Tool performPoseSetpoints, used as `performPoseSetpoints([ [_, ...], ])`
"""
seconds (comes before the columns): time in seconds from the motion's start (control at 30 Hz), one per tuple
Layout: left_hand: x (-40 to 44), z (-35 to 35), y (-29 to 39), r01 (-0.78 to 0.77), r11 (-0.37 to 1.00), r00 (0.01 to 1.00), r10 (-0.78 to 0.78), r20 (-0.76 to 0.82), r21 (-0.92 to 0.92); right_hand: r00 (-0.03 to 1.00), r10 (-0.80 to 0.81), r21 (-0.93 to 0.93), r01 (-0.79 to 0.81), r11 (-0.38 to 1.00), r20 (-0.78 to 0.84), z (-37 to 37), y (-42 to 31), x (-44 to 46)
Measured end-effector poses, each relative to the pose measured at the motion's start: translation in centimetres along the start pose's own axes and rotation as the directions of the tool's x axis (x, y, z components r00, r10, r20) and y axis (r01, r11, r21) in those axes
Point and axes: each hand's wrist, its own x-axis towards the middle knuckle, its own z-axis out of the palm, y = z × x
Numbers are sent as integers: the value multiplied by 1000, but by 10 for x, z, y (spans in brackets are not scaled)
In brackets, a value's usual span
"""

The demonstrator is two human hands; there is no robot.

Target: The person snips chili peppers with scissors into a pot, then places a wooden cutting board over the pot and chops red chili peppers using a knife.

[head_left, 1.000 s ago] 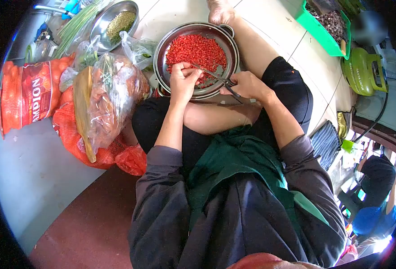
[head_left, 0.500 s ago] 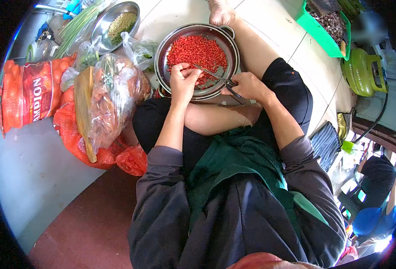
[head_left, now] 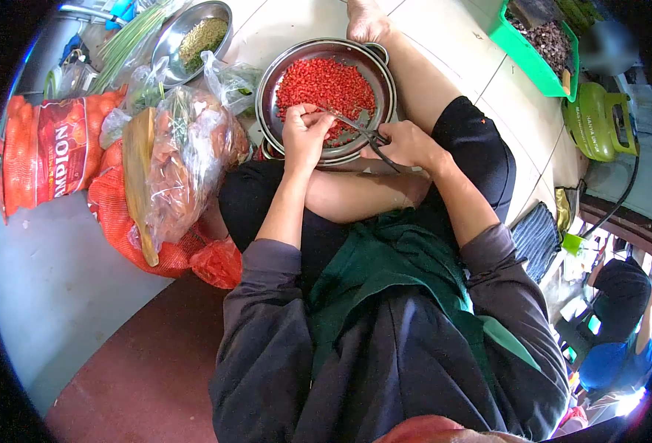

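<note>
A metal pot (head_left: pixel 264 111) with side handles stands on the floor before my crossed legs. Small cut pieces of red chili (head_left: pixel 324 85) cover much of its bottom. Over the pot's near left part, my left hand (head_left: pixel 305 140) is closed in a pinch; whatever sits between its fingertips is too small to make out. My right hand (head_left: pixel 408 145) grips the dark handles of a pair of scissors (head_left: pixel 376 137) at the near right rim. The blades point left across the pot, their tips close to my left fingertips.
Left of me lie a net sack (head_left: pixel 63 151), a wooden board (head_left: pixel 140 184) and a plastic bag (head_left: pixel 185 166) of reddish-brown contents. Behind are a steel bowl (head_left: pixel 222 50) and long green stalks (head_left: pixel 130 44). Right stand a green crate (head_left: pixel 525 60), a gas cylinder (head_left: pixel 595 122) and another person (head_left: pixel 621 317).
The scissor blades look closer together now, and the fingers of my right hand have closed slightly on the handles. My left hand stays nearly in place over the pot.
</note>
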Motion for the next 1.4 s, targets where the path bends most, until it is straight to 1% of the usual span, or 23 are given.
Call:
performPoseSetpoints([
  [0.1,-1,0,0,-14,998,1000,14,-1,66,1000,-25,14,25,1000,-18,3,10,5],
  [0.2,-1,2,-2,-28,999,999,29,-33,31,998,-27,-15,26,1000,-64,-1,7,2],
  [0.27,-2,3,-4,-247,939,962,268,-57,240,978,-54,-40,47,998,-202,2,11,3],
  [0.33,-5,1,5,-199,874,977,212,19,444,948,-50,-52,35,998,-314,4,13,3],
  [0.37,-5,3,1,-260,885,962,270,29,387,939,-32,-54,14,998,-343,5,13,4],
  [0.4,-2,2,-1,-391,799,911,407,69,456,939,-35,-68,13,998,-342,5,16,5],
  [0.47,0,-5,-6,-485,707,846,528,72,515,938,-39,-94,7,996,-345,7,24,7],
  [0.5,3,-11,-4,-475,688,828,561,13,548,929,-53,-111,13,994,-366,9,26,7],
  [0.6,20,-51,3,-435,635,747,650,-139,638,926,-62,-63,41,997,-373,5,23,6],
  [0.63,24,-67,5,-388,611,733,658,-170,690,922,-127,-76,107,991,-365,5,24,6],
  [0.67,24,-80,10,-262,625,779,587,-221,735,914,-193,-89,172,981,-358,6,25,6],
  [0.7,22,-91,21,-94,651,859,436,-269,754,900,-258,-101,237,966,-350,7,25,6],
  [0.73,25,-102,21,31,679,904,293,-310,733,917,-253,-115,228,967,-310,9,23,5],
  [0.77,26,-113,20,43,614,954,210,-215,788,930,-249,-131,221,967,-269,10,21,4],
  [0.8,26,-124,23,44,543,986,113,-125,839,943,-244,-146,214,966,-228,10,20,4],
  [0.83,41,-144,-8,2,506,987,139,-84,863,958,-207,-167,175,970,-199,13,25,5],
  [0.93,48,-149,-15,-195,195,977,-46,208,961,972,-142,-154,113,982,-188,8,19,4],
  [0.97,49,-146,-18,-177,201,978,-75,195,964,970,-139,-131,114,985,-197,9,20,5],
  [1.07,59,-132,-17,-66,57,950,-302,80,996,966,-131,-69,119,991,-224,10,23,5],
  [1.17,58,-116,-11,-30,-24,941,-339,20,999,955,-141,-43,135,990,-259,9,23,6],
  [1.27,67,-118,-18,-107,-22,921,-380,91,994,949,-150,-59,139,989,-279,14,29,11],
  [1.37,72,-125,-32,-179,-31,914,-374,154,983,943,-169,-75,154,985,-286,15,33,13],
  [1.4,72,-124,-30,-195,-50,897,-414,158,979,940,-177,-79,160,984,-291,15,33,12],
])
